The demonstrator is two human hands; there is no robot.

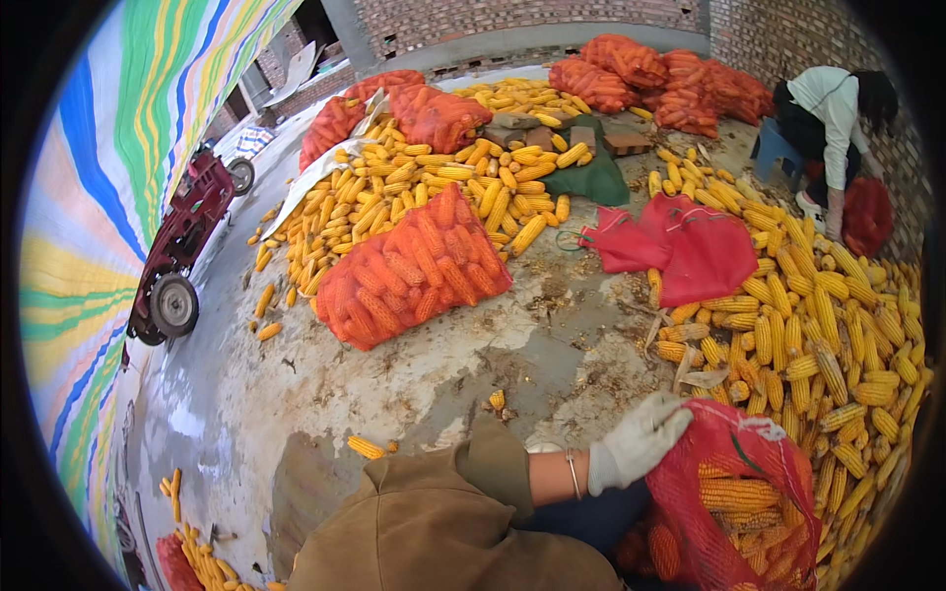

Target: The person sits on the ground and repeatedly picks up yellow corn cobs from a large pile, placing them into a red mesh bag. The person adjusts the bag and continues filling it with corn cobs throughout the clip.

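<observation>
A big heap of loose corn cobs [808, 335] lies at the right, not yet bagged. Far behind stand many full red mesh sacks [650, 74], and 1 full sack [409, 271] lies in the middle. The near red mesh sack [734, 502] at the lower right looks partly filled, its mouth open upward and to the left, its long axis running down toward the near right. The gloved left hand [639, 441] is closed on the rim of this sack. The right hand is not visible.
</observation>
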